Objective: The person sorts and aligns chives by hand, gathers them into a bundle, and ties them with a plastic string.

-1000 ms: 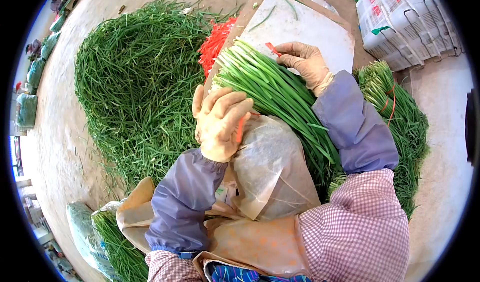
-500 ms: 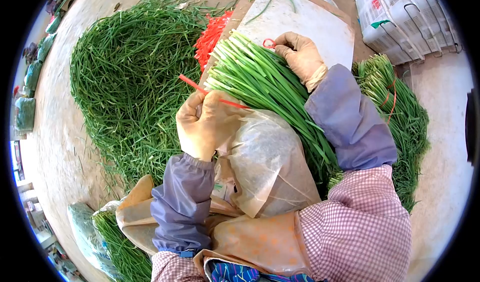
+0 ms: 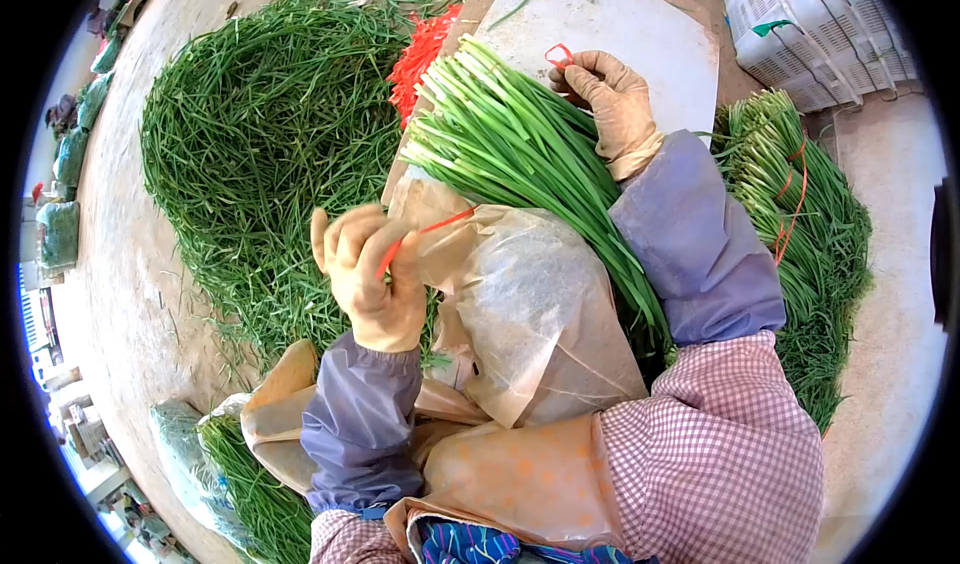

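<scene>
A bunch of green garlic chives (image 3: 540,134) with pale cut ends lies across the white board and the covered lap. My left hand (image 3: 370,284), in a tan glove, is left of the bunch and grips a red tie strip (image 3: 448,221) that runs toward the bunch. My right hand (image 3: 622,114), gloved too, rests against the bunch's right side, thumb and fingers pinched on a small red loop (image 3: 558,56). Whether loop and strip are one tie passing under the bunch, I cannot tell.
A large heap of loose chives (image 3: 270,154) lies on the floor at left. Red ties (image 3: 425,59) are piled beside the white board (image 3: 640,44). Red-tied bunches (image 3: 800,214) are stacked at right, below white plastic crates (image 3: 800,34). A plastic bag (image 3: 195,464) lies at lower left.
My left hand has moved down and left, away from the bunch, its fingers now lifted around the red strip. The right hand has risen slightly with the red loop.
</scene>
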A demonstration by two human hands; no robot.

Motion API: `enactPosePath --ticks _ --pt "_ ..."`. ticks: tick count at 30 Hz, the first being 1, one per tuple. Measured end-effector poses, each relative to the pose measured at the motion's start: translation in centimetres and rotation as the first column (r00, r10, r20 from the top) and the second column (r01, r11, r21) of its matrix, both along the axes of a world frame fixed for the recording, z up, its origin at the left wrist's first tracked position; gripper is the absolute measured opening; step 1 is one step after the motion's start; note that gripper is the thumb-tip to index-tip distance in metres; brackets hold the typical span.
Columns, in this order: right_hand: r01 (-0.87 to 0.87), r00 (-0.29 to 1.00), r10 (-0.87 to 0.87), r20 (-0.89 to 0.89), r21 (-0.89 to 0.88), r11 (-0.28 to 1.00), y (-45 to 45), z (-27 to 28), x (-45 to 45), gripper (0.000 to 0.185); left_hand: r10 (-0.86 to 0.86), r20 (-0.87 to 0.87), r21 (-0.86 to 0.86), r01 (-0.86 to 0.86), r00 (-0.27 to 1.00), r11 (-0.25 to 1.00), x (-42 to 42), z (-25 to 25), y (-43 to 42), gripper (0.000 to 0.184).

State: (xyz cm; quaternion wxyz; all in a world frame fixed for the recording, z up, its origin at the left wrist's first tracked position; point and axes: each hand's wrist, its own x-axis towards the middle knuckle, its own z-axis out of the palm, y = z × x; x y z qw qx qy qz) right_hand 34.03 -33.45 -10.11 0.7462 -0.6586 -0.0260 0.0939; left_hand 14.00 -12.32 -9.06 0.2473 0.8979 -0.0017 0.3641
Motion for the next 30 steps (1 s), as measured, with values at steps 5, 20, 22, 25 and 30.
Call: enactPosePath --ticks 5,20,22,25,30 --pt "0.014 1.000 -0.012 -0.021 0.079 0.997 0.1 0.1 -0.5 0.013 -0.119 0.043 0.230 0.106 0.992 0.967 5.7 4.9 -1.6 0.009" --pt "0.039 0.995 -0.020 -0.093 0.205 0.978 0.2 0.3 -1.1 0.012 -0.449 -0.367 -0.156 0.422 0.815 0.893 13.5 3.1 -4.8 0.021" --pt "0.031 0.996 -0.013 -0.084 0.211 0.977 0.0 0.0 -1.0 0.012 -0.448 -0.436 -0.232 0.383 0.781 0.894 13.5 3.2 -5.1 0.024" --pt "0.026 0.998 -0.015 -0.063 0.170 0.985 0.3 0.4 -1.3 0.011 -0.428 -0.459 -0.165 0.399 0.779 0.902 14.0 3.0 -5.0 0.025" --pt "-0.060 0.997 0.056 0.045 0.080 0.995 -0.2 -0.4 -1.5 0.010 -0.366 -0.451 -0.076 0.373 0.814 0.925 14.1 2.8 -5.2 0.027"
